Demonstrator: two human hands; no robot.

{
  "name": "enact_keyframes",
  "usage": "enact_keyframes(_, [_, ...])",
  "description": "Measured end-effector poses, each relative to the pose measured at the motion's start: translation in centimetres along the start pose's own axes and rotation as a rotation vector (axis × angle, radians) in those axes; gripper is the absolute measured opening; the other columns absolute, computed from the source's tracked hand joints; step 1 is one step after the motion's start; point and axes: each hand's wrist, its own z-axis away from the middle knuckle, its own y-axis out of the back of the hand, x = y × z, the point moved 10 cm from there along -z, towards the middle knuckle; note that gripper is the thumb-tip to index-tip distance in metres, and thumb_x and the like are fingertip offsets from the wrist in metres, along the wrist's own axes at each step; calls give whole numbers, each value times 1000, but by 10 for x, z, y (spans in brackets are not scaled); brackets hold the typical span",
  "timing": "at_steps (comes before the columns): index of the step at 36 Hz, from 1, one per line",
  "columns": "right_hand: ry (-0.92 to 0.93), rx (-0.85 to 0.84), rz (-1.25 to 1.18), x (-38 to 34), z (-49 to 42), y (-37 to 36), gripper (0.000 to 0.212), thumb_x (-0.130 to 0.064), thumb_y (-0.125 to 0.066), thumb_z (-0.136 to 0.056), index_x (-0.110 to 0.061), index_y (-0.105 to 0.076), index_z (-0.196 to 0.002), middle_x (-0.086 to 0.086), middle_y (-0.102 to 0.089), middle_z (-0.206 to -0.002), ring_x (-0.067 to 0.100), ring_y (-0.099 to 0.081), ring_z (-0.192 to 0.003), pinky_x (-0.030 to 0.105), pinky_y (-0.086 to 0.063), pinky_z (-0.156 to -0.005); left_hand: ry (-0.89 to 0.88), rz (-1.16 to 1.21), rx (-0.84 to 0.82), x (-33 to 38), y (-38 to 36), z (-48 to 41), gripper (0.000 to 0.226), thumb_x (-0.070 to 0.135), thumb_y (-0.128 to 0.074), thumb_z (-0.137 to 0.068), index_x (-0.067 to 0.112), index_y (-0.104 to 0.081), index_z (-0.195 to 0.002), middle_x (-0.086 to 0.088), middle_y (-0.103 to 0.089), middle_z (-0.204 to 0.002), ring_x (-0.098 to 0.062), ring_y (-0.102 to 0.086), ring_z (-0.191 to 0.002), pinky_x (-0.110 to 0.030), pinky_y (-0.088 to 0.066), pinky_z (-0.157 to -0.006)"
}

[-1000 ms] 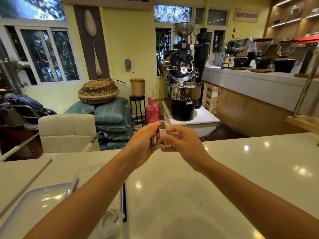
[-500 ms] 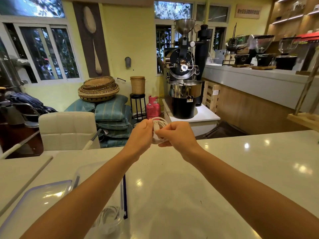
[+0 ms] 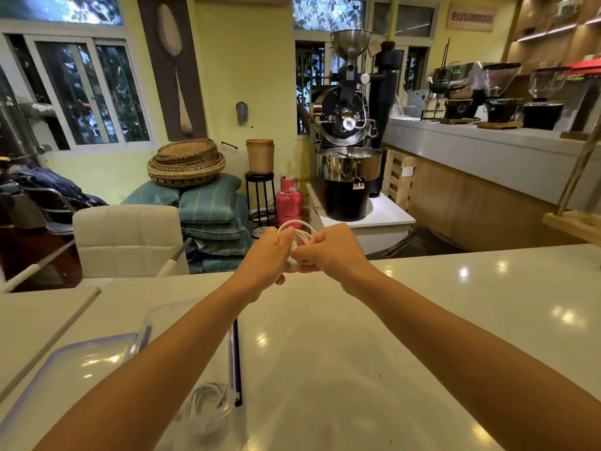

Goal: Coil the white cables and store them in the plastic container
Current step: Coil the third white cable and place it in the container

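White cable (image 3: 301,236) is a small bundle of loops held above the glossy counter (image 3: 422,320). Left hand (image 3: 266,255) is curled round the loops so the springy cord can't unwind; right hand (image 3: 331,252) pinches what I judge is the loose end. The clear plastic container (image 3: 153,320) sits under my left forearm, with one coil (image 3: 205,398) inside.

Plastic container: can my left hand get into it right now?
Probably yes: the plastic container lies open under that forearm, its lid set aside; the left hand only has to draw back, white cable in grip.
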Motion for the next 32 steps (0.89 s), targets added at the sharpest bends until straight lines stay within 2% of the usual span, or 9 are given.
enact_keyframes(5, [40, 60, 134, 1, -3, 2, 9, -10, -68, -73, -1, -68, -74, -1, -58, -57, 11, -61, -54, 18, -51, -55, -67, -214, 73, 2, 7, 0, 26, 32, -29, -97, 9, -39, -87, -8, -47, -78, -15, -40, -59, -27, -34, -50])
enact_keyframes(9, [93, 74, 250, -3, -3, 2, 8, -10, -69, -73, -2, -68, -70, 5, -61, -60, 15, -61, -57, 21, -50, -60, -138, -320, 109, 12, 6, 2, 25, 29, -29, -97, 12, -38, -81, 2, -41, -68, -9, -38, -58, -21, -28, -48])
enact_keyframes(13, [207, 8, 275, -15, -1, -6, 8, -10, -64, -79, -8, -62, -72, 3, -58, -73, 10, -58, -55, 9, -46, -43, -53, 5, 18, 5, 3, 3, 34, 34, -24, -97, 17, -45, -76, -2, -43, -62, -12, -37, -50, -20, -32, -41])
enact_keyframes(16, [313, -28, 206, -25, 2, -11, 12, -11, -56, -86, -16, -45, -84, 0, -51, -85, 11, -55, -64, 6, -43, -39, -18, 181, -3, 2, 5, 3, 40, 37, -21, -97, 21, -48, -74, -4, -46, -57, -10, -40, -43, -19, -32, -38])
enact_keyframes(19, [348, -80, 91, -29, 5, -15, 29, -9, -51, -89, -21, -33, -108, -3, -47, -97, 7, -53, -77, 5, -46, -58, -21, 280, 17, 2, 8, 3, 43, 39, -21, -97, 18, -50, -71, -3, -46, -51, -4, -40, -32, -19, -33, -35])
enact_keyframes(22, [313, -139, 37, -26, 4, -22, 57, -9, -49, -90, -16, -19, -137, -3, -43, -117, 10, -47, -106, 19, -39, -89, 21, 343, 48, -3, 12, 1, 49, 42, -21, -96, 17, -52, -67, 2, -48, -42, -3, -41, -29, -18, -34, -32])
enact_keyframes(25, [285, -148, 118, -22, 2, -30, 54, -15, -43, -93, -12, -19, -142, 9, -40, -135, 20, -42, -123, 31, -37, -101, 86, 368, 50, -13, 13, 0, 51, 43, -21, -96, 15, -52, -68, 2, -52, -40, -4, -43, -29, -16, -35, -32])
enact_keyframes(27, [279, -144, 171, -19, 2, -33, 48, -18, -38, -96, -11, -25, -141, 13, -42, -133, 22, -43, -121, 32, -38, -102, 118, 402, 40, -18, 14, 0, 50, 42, -21, -96, 15, -52, -68, 5, -53, -34, -4, -44, -28, -15, -34, -31])
enact_keyframes(32, [226, -190, 51, -12, 4, -40, 37, -17, -29, -98, -8, -41, -132, -1, -46, -83, 4, -41, -70, 14, -34, -64, 185, 338, 35, -31, 19, 2, 43, 37, -24, -97, 14, -47, -69, -3, -49, -50, -5, -43, -29, -17, -35, -32])
